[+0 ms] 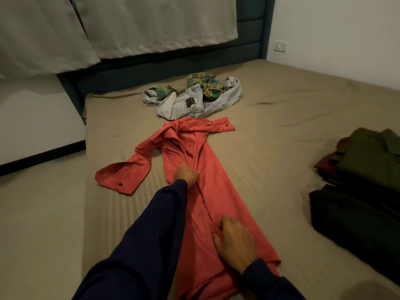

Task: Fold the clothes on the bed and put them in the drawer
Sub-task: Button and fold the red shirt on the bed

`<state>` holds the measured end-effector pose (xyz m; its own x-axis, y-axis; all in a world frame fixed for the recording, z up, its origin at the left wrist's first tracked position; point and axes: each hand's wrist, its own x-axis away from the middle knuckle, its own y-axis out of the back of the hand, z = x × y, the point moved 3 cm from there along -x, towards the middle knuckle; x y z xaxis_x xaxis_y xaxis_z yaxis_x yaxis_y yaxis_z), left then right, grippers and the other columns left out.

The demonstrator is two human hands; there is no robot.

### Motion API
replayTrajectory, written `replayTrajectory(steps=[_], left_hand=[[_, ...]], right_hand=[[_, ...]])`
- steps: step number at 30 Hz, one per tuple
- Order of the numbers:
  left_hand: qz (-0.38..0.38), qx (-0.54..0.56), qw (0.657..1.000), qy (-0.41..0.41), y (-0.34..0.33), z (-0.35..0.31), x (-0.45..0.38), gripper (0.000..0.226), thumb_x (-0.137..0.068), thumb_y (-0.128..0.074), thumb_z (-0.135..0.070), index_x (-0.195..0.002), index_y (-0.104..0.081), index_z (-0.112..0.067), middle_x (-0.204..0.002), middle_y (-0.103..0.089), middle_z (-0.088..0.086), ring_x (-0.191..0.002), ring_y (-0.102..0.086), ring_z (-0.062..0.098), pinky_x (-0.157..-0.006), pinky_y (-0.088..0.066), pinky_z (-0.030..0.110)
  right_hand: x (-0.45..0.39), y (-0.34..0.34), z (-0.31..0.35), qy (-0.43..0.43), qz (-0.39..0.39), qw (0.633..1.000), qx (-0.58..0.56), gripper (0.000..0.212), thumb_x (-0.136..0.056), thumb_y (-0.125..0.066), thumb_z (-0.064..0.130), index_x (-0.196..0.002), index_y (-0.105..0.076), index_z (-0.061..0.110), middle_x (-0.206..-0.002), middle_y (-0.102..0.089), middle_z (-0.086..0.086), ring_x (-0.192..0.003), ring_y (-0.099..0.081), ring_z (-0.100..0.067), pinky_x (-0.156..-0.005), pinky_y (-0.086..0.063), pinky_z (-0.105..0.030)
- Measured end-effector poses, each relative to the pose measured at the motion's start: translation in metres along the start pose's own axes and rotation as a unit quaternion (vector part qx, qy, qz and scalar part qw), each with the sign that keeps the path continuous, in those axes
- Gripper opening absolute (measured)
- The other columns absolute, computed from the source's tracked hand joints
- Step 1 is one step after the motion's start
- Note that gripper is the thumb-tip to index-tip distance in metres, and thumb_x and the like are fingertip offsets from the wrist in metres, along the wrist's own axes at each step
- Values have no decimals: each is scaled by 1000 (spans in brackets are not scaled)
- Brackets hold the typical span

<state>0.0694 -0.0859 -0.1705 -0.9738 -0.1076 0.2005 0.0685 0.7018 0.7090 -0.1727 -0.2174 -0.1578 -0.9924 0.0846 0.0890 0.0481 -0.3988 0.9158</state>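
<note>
A red long-sleeved shirt [203,182] lies lengthwise down the middle of the tan bed [281,118], one sleeve spread to the left and one cuff at its far end. My left hand [186,175] pinches the fabric around the shirt's middle. My right hand [234,243] presses and grips a fold nearer the hem. Beyond the shirt lies a heap of light grey jeans [190,103] tangled with a green plaid garment [205,85]. No drawer is in view.
A stack of folded clothes sits at the bed's right side: an olive shirt [372,156] over a dark red one, and black garments [355,221] in front. A dark headboard [151,68] and grey curtains [134,24] stand behind. The floor lies left of the bed.
</note>
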Motion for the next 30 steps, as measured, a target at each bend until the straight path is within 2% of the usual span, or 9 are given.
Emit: replayTrajectory(steps=[4,6,10,13,16,19,21,26,30], left_hand=[[-9,127,991,43,-1,-7,14,26,-85,-68,-18,-66,-60,-2,-68,-64,17,-56,-63,30,-62,-62,47],[-22,180,982,60,-1,-8,19,28,-89,-67,-11,-64,-55,-4,-71,-59,18,-58,-61,30,-54,-59,43],[-50,161,981,93,-6,1,23,28,-84,-76,-20,-92,-66,5,-92,-72,20,-79,-71,36,-72,-62,46],[1,191,977,97,-3,-6,42,23,-81,-80,-8,-84,-58,-3,-82,-61,15,-68,-62,28,-71,-61,44],[52,163,980,100,1,-7,52,29,-78,-82,-6,-79,-54,-7,-74,-59,10,-61,-58,22,-63,-57,34],[111,106,981,116,2,-4,67,36,-88,-75,-10,-62,-50,-9,-59,-52,6,-47,-47,14,-38,-39,18],[109,92,984,105,1,1,71,38,-86,-78,-7,-58,-52,-6,-49,-51,4,-37,-45,11,-32,-32,16],[44,61,997,21,18,1,69,28,-74,-88,-21,-65,-66,-6,-58,-70,10,-50,-66,22,-58,-57,30],[-18,-7,998,-54,36,-18,50,29,-78,-80,-24,-60,-59,-14,-64,-68,1,-71,-70,24,-67,-55,33]], right_hand=[[-1,1,-1,32,-30,999,-29,9,-93,-50,21,-98,-53,14,-105,-62,-11,-95,-61,-33,-67,-30,-36],[-1,-3,-1,52,-37,997,-51,7,-93,-48,21,-90,-52,16,-99,-63,-11,-88,-61,-31,-66,-31,-35],[-1,-12,-6,63,9,992,-111,9,-95,-54,23,-86,-53,20,-94,-66,-6,-84,-61,-24,-65,-33,-30],[-1,-3,-13,82,3,985,-153,13,-96,-58,27,-84,-59,21,-84,-67,-2,-77,-60,-19,-62,-32,-26],[3,1,-18,102,45,980,-166,6,-92,-62,23,-87,-63,26,-81,-67,8,-73,-59,-8,-57,-39,-17],[7,1,-25,115,69,978,-161,5,-87,-64,26,-91,-63,25,-83,-68,9,-74,-61,-7,-70,-51,-29],[8,3,-27,127,89,976,-154,10,-88,-64,30,-95,-65,24,-89,-69,9,-80,-62,-9,-76,-52,-33],[-18,35,-28,115,32,979,-167,13,-91,-67,34,-79,-63,28,-77,-70,6,-59,-60,0,-61,-47,-20],[-80,64,-38,43,-15,972,-233,15,-91,-70,28,-79,-65,20,-72,-72,0,-61,-71,-17,-57,-58,-34]])
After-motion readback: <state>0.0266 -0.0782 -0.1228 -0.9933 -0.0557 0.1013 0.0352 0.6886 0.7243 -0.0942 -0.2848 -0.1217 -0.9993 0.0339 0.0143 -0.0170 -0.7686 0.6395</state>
